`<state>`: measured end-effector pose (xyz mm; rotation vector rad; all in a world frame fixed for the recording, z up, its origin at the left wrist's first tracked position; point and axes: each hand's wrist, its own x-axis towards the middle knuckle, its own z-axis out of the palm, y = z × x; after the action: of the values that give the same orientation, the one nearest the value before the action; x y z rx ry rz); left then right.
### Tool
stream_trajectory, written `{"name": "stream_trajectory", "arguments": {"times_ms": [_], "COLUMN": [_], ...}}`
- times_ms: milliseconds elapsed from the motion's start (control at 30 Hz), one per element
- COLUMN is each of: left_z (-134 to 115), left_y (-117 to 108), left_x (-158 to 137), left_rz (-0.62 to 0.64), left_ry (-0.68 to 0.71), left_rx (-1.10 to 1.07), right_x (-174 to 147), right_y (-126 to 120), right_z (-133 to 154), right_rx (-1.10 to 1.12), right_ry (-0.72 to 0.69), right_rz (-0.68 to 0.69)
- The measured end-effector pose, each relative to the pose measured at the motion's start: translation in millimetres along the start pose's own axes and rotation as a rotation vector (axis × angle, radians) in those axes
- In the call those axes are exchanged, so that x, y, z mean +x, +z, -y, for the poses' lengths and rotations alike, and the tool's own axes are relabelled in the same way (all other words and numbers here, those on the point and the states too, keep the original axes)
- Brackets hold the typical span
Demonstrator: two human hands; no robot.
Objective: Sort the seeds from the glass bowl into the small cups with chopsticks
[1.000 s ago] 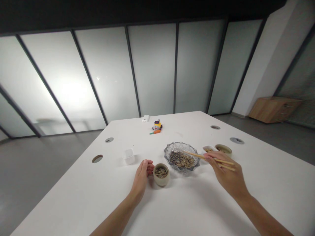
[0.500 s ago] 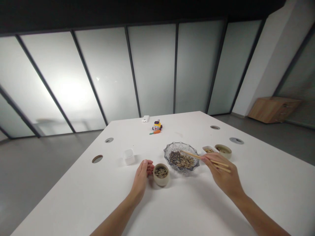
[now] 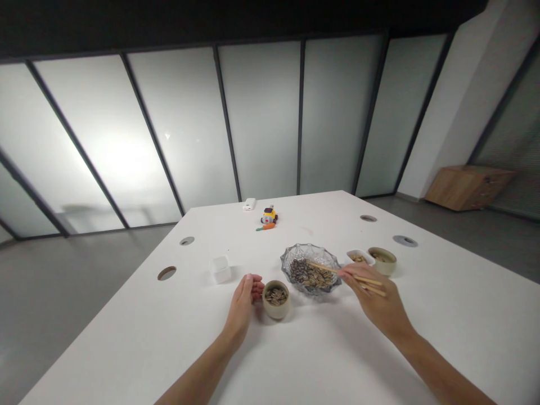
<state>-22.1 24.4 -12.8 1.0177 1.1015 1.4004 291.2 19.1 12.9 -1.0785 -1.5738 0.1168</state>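
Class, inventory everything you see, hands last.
Table: one, white, centre
Glass bowl: one, greyish, on table
Near cup: one, beige, left of bowl
Seeds: many, brown and dark, in both
Chopsticks: two, tan, over bowl
Plastic box: one, whitish, left
Dish: one, white, right of bowl
Far cup: one, beige, beside dish
Pieces: several, tan, in dish and far cup
Toy car: one, yellow, far middle
Orange toy: one, orange, by toy car
Small box: one, white, far edge
Table holes: four, greyish, both sides
Panels: several, frosted white, behind
Cabinet: one, brown, back right
Left hand: one, bare, by near cup
Right hand: one, bare, on chopsticks
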Motion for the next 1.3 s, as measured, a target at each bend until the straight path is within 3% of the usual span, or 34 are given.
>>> {"name": "stream_trajectory", "arguments": {"times_ms": [367,467,667,833,1000,1133,1300], "left_z": [-2,-1,0,1,1,1,2], "left_y": [1,0,0,0,0,0,-1], "left_x": [-1,0,0,1,1,0,1], "left_rz": [0.002,-0.001,-0.002,-0.009,0.006,-0.005,0.001], "left_ry": [0.001,-0.001,0.003,0.009,0.006,0.0,0.013], "left_rx": [0.008,0.012,0.008,0.017,0.009,0.013,0.009], "right_x": [2,3,10,12,7,9,15], "right_y": [-4,-5,-1,-4,-3,-6,-22], "right_z": [5,5,-5,-6,10,17,14], "right_rx": [0.017,0.031,0.612,0.771,0.717,0.609,0.047], "right_ry": [-0.012,0.071,0.395,0.472,0.461,0.376,0.091], "right_rz": [-0.027,-0.055,-0.185,-0.06,0.081,0.028,-0.087]}}
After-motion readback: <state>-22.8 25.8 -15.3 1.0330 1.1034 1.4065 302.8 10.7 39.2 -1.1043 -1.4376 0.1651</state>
